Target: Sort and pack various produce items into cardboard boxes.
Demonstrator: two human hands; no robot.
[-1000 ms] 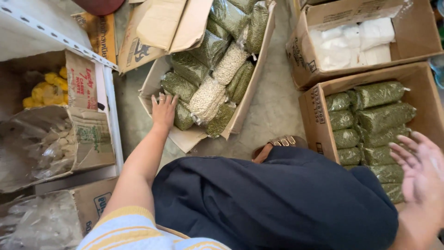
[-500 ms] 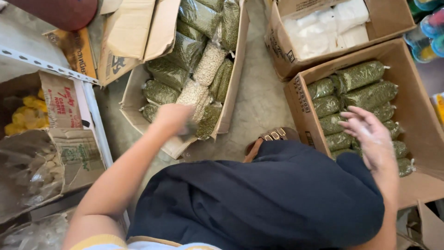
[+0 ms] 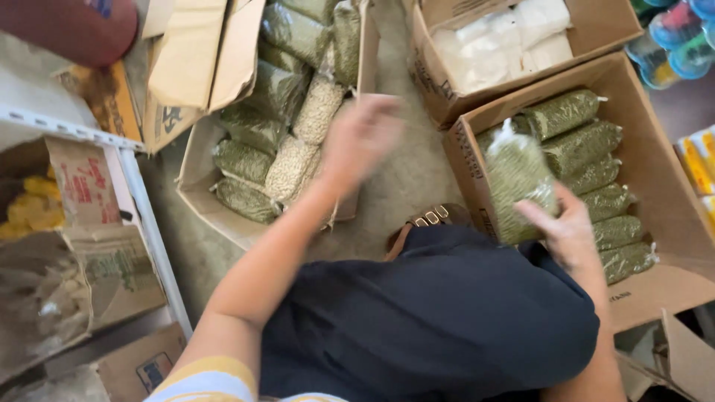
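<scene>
The right hand (image 3: 570, 231) grips a clear plastic bag of green lentils (image 3: 518, 179) over the brown cardboard box's (image 3: 477, 160) left edge; support its base. The blurred left hand (image 3: 361, 138) seems empty.

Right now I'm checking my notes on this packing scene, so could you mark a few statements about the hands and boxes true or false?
1. The right hand grips a clear bag of green grains. True.
2. The left hand holds a bag of pale beans. False: it holds nothing and hangs blurred above the floor beside the left box.
3. The right box holds a row of green bags. True.
4. The box of white packets sits nearest the person. False: it lies farther away, behind the right box.
5. The left box holds only green bags. False: pale bean bags lie among them.
</scene>
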